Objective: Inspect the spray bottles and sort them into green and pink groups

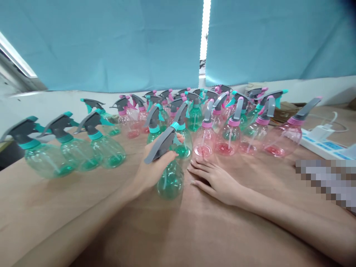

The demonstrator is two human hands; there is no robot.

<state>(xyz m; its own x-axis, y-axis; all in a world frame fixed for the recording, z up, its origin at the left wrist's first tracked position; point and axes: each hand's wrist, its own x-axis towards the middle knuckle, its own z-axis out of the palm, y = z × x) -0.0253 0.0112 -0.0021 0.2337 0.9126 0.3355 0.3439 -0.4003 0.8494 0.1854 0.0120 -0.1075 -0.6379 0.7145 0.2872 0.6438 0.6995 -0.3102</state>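
Observation:
My left hand (154, 167) is wrapped round the neck of a green spray bottle (170, 181) with a grey and turquoise trigger head. Whether its base touches the table cannot be made out. On the wooden table (205, 230), my right hand (213, 176) lies flat with its fingers stretched out, holding nothing. Just beyond those fingertips stands a pink spray bottle (204, 142). Another green spray bottle (183, 142) is close behind the held one, partly hidden by my left hand.
Green bottles (109, 154) stand at the left, and pink bottles (283, 139) at the right. Several more crowd the back before a blue curtain (125, 44). A white power strip (319, 144) with a plugged-in charger lies at the right, beside a blurred-out patch (328, 181).

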